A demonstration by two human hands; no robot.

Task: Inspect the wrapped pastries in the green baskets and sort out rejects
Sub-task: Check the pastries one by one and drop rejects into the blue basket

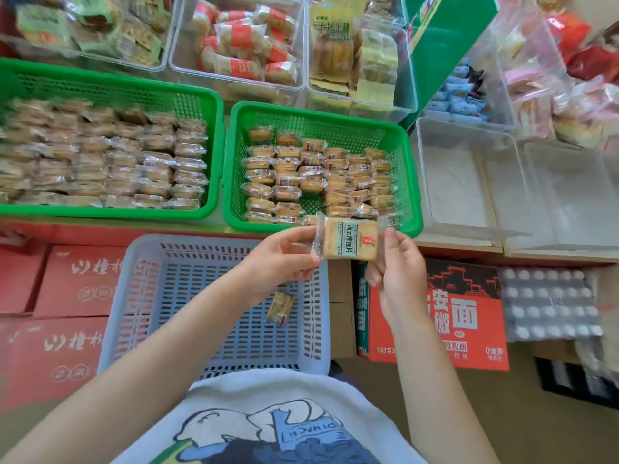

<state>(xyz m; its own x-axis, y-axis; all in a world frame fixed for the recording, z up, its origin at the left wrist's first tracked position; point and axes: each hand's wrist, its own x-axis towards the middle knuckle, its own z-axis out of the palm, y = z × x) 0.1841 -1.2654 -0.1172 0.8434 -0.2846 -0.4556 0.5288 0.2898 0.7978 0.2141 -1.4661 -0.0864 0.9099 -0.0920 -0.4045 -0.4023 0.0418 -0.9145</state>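
A wrapped pastry (pixel 351 238) in clear film is held flat between both hands, just in front of the right green basket (pixel 413 182). My left hand (pixel 284 262) pinches its left wrapper end and my right hand (pixel 398 272) pinches the right end. The right green basket holds several wrapped pastries in rows. The left green basket (pixel 216 128) is packed with several more. Below my hands stands a pale blue basket (pixel 140 272) with one wrapped pastry (pixel 280 308) lying in it.
Clear plastic bins (pixel 234 45) of other packaged snacks line the back, and clear bins (pixel 469 182) sit to the right. Red cartons (pixel 73 289) and a red-and-black carton (pixel 469 316) stand on the floor below the shelf edge.
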